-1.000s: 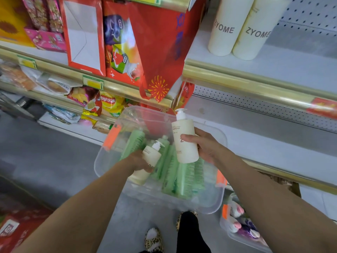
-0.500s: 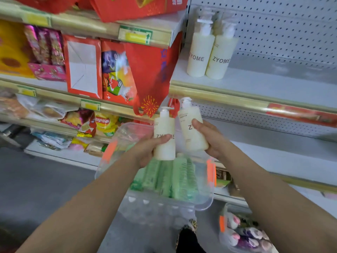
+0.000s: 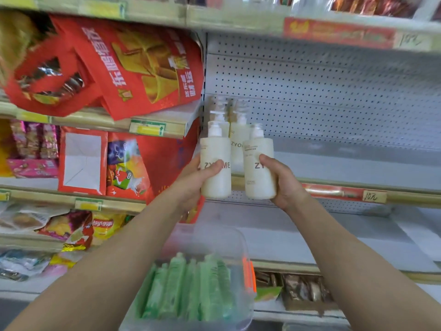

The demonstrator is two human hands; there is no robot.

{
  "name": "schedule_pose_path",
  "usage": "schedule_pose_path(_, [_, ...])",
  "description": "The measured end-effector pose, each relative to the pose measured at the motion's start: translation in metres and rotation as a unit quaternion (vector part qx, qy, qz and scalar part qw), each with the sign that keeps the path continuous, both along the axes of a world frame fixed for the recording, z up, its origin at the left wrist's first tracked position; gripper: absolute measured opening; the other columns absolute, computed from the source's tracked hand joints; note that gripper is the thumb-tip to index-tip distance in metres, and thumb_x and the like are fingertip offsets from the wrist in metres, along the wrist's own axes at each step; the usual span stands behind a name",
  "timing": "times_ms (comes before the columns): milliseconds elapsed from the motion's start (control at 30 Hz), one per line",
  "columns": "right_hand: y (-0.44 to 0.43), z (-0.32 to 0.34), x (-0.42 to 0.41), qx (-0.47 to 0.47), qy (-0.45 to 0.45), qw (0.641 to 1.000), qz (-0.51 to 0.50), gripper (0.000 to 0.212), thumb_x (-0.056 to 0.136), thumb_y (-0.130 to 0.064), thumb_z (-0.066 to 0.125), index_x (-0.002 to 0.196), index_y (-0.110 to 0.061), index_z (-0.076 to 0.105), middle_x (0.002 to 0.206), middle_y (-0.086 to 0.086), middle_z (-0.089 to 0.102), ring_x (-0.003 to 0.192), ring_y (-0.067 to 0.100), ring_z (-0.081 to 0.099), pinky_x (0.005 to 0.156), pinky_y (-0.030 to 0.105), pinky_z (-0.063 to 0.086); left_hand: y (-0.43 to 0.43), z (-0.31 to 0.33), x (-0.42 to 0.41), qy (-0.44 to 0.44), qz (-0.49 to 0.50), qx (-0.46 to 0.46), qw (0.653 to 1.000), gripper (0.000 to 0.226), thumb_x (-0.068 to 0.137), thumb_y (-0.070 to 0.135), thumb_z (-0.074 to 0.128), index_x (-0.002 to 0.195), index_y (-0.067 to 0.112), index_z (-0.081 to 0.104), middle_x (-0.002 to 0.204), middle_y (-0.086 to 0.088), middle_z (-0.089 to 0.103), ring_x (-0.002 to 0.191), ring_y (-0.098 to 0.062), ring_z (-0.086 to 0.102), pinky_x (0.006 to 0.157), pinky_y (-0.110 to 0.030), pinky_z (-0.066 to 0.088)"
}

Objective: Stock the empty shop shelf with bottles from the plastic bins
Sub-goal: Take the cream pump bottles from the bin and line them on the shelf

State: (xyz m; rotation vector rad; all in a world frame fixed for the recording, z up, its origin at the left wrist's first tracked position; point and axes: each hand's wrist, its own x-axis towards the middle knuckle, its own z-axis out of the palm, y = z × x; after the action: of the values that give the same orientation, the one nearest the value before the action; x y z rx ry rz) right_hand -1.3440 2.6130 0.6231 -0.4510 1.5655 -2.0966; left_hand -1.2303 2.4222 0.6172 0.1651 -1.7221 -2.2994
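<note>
My left hand (image 3: 193, 180) grips a cream pump bottle (image 3: 216, 185) upright, and my right hand (image 3: 284, 180) grips a second cream pump bottle (image 3: 259, 182) beside it. Both are raised in front of the grey shelf (image 3: 346, 170) with the gold front rail. Two more cream bottles (image 3: 237, 142) stand at the shelf's left end, partly hidden behind the held pair. Below my arms sits a clear plastic bin (image 3: 214, 237) holding several green bottles (image 3: 191, 287).
Red snack bags (image 3: 133, 68) and boxes fill the shelves on the left. A white pegboard back wall (image 3: 334, 96) rises behind the grey shelf. A price tag (image 3: 373, 195) hangs on the rail. Lower grey shelves (image 3: 310, 235) run to the right.
Both hands have lifted the cream bottles out of the bin and up to the level of the grey shelf. The view has tilted upward.
</note>
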Motion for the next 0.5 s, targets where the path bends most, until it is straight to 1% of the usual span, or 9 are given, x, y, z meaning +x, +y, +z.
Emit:
schedule_pose_path(33, [0.002, 0.005, -0.006, 0.0, 0.003, 1.0, -0.007, 0.057, 0.074, -0.036, 0.074, 0.123, -0.007, 0.066, 0.105, 0.012, 0.072, 0.09, 0.028, 0.069, 0.073, 0.044, 0.058, -0.001, 0.006, -0.006, 0.003, 0.002, -0.007, 1.0, 0.071, 0.073, 0.029, 0.075, 0.139, 0.017, 0.05, 0.127, -0.01, 0.068, 0.117, -0.027, 0.065, 0.092, -0.047, 0.055])
schedule_pose_path(100, [0.006, 0.012, -0.018, 0.001, 0.01, 1.0, -0.02, 0.06, 0.074, -0.036, 0.075, 0.125, -0.007, 0.066, 0.109, 0.013, 0.073, 0.095, 0.03, 0.069, 0.076, 0.047, 0.058, -0.001, 0.014, -0.017, 0.0, 0.013, -0.004, 1.0, 0.073, 0.07, 0.031, 0.078, 0.137, 0.016, 0.052, 0.124, -0.009, 0.069, 0.112, -0.025, 0.067, 0.085, -0.045, 0.058])
schedule_pose_path(133, [0.008, 0.015, -0.025, -0.001, 0.015, 1.0, -0.027, 0.06, 0.073, -0.035, 0.075, 0.125, -0.007, 0.065, 0.109, 0.014, 0.073, 0.096, 0.031, 0.07, 0.077, 0.049, 0.058, -0.001, 0.016, -0.023, -0.008, 0.021, 0.0, 1.0, 0.072, 0.068, 0.032, 0.079, 0.134, 0.015, 0.055, 0.122, -0.009, 0.07, 0.109, -0.024, 0.069, 0.082, -0.046, 0.059])
schedule_pose_path(200, [0.014, 0.018, -0.041, 0.0, 0.035, 0.999, -0.041, 0.057, 0.073, -0.032, 0.077, 0.123, -0.009, 0.065, 0.109, 0.014, 0.073, 0.1, 0.033, 0.069, 0.079, 0.051, 0.059, -0.001, 0.019, -0.035, -0.024, 0.031, 0.004, 0.999, 0.069, 0.065, 0.035, 0.081, 0.126, 0.012, 0.06, 0.115, -0.008, 0.073, 0.103, -0.023, 0.072, 0.08, -0.049, 0.06])
schedule_pose_path(267, [0.02, 0.019, -0.057, 0.009, 0.053, 0.997, -0.052, 0.057, 0.071, -0.03, 0.079, 0.123, -0.011, 0.063, 0.115, 0.015, 0.072, 0.109, 0.035, 0.067, 0.088, 0.057, 0.057, 0.0, 0.019, -0.048, -0.025, 0.032, 0.007, 0.999, 0.066, 0.064, 0.036, 0.081, 0.123, 0.011, 0.062, 0.113, -0.007, 0.074, 0.1, -0.021, 0.073, 0.081, -0.047, 0.06])
schedule_pose_path(333, [0.024, 0.018, -0.073, 0.024, 0.057, 0.996, -0.058, 0.059, 0.071, -0.03, 0.08, 0.125, -0.013, 0.063, 0.121, 0.015, 0.07, 0.117, 0.036, 0.064, 0.095, 0.062, 0.052, 0.002, 0.018, -0.06, -0.023, 0.037, 0.019, 0.999, 0.067, 0.065, 0.034, 0.08, 0.124, 0.01, 0.06, 0.117, -0.009, 0.073, 0.102, -0.021, 0.072, 0.08, -0.042, 0.06])
schedule_pose_path(367, [0.026, 0.018, -0.081, 0.032, 0.058, 0.996, -0.057, 0.06, 0.071, -0.03, 0.081, 0.125, -0.014, 0.063, 0.122, 0.015, 0.07, 0.117, 0.036, 0.063, 0.096, 0.062, 0.051, 0.003, 0.017, -0.066, -0.025, 0.039, 0.026, 0.999, 0.068, 0.066, 0.033, 0.08, 0.126, 0.011, 0.058, 0.12, -0.009, 0.071, 0.106, -0.022, 0.071, 0.082, -0.043, 0.059])
schedule_pose_path(433, [0.028, 0.018, -0.096, 0.041, 0.057, 0.996, -0.06, 0.062, 0.07, -0.03, 0.081, 0.126, -0.013, 0.062, 0.121, 0.014, 0.07, 0.117, 0.034, 0.064, 0.095, 0.058, 0.054, 0.005, 0.014, -0.079, -0.025, 0.04, 0.031, 0.998, 0.069, 0.066, 0.031, 0.08, 0.128, 0.014, 0.057, 0.123, -0.009, 0.069, 0.11, -0.025, 0.068, 0.089, -0.048, 0.057])
schedule_pose_path(500, [0.029, 0.019, -0.11, 0.049, 0.056, 0.995, -0.065, 0.063, 0.067, -0.029, 0.083, 0.125, -0.014, 0.062, 0.12, 0.011, 0.071, 0.115, 0.031, 0.065, 0.089, 0.052, 0.057, 0.007, 0.012, -0.092, -0.025, 0.044, 0.034, 0.998, 0.068, 0.065, 0.03, 0.081, 0.127, 0.019, 0.056, 0.124, -0.009, 0.069, 0.112, -0.027, 0.067, 0.095, -0.053, 0.054])
